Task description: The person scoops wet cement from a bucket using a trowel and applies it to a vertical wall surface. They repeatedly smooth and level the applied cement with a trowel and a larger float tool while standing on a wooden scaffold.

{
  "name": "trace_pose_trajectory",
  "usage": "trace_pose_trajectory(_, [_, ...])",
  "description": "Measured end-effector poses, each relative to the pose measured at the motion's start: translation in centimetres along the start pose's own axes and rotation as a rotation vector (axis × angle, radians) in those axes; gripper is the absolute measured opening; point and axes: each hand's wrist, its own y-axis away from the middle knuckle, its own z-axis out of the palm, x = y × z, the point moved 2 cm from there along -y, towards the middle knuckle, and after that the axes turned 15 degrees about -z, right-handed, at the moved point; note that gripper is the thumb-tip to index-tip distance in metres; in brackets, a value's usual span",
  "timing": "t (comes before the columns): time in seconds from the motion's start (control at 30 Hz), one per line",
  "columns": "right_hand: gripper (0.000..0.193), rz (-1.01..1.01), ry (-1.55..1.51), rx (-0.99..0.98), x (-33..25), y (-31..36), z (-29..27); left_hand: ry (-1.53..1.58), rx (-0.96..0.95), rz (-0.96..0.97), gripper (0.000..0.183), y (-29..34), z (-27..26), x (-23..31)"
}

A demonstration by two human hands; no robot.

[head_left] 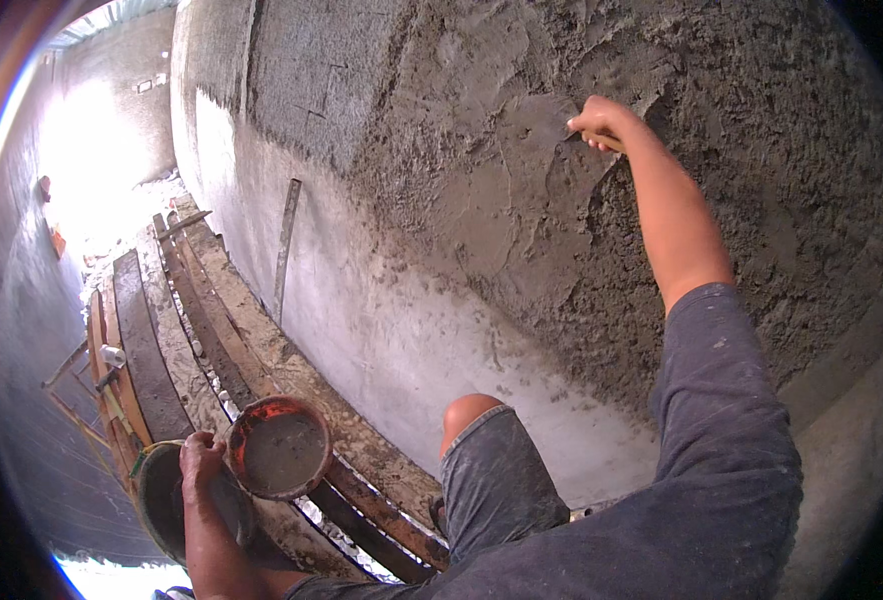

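1. Grey mortar [501,210] is covering much of the wall [391,280] that we are facing, looking smoother toward one o'clock and rougher toward three; a paler, smoother band is running below it.
2. Between one and two o'clock, our right hand [608,120] is reaching up at the end of an almost straight arm, its fingers wrapping tightly round the handle of a trowel [611,142].
3. That trowel's blade is pointing left and blending into the grey, so we are not making out its edges.
4. At eight o'clock, our left hand [201,460] is curling partway at the rim of the dark bucket [167,500]; whether it is gripping, we are not able to tell.
5. Just beside that hand, between seven and eight o'clock, a red bucket [248,428] is standing with grey mortar inside.
6. Long planks [151,350] are stretching from seven toward ten o'clock under both buckets, with gaps showing between some of them.
7. At ten o'clock, a narrow bar [288,240] is leaning against the wall.
8. Near six o'clock, our bent knee [471,420] is showing below the shorts [506,480].
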Motion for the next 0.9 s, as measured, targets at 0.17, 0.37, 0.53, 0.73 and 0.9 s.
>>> trace_pose_trajectory(0.17, [0.034,-0.083,-0.009,0.194,3.0,2.4,-6.6,-0.010,-0.020,0.029,0.046,-0.7,0.8,-0.5])
trace_pose_trajectory(0.37, [0.040,-0.142,0.005,0.335,4.8,10.8,-3.2,-0.201,0.002,0.017,0.046,0.3,-0.4,1.1])
trace_pose_trajectory(0.53, [0.041,-0.069,0.482,-0.202,6.2,14.4,11.8,-0.262,0.039,0.015,0.041,0.6,-0.3,1.4])
trace_pose_trajectory(0.73, [0.039,0.014,0.621,-0.337,7.0,12.7,17.7,-0.162,0.017,0.040,0.044,0.2,0.3,1.2])
trace_pose_trajectory(0.9, [0.035,-0.048,0.482,-0.056,3.4,9.8,12.0,-0.146,0.034,0.073,0.045,0.2,0.1,0.8])
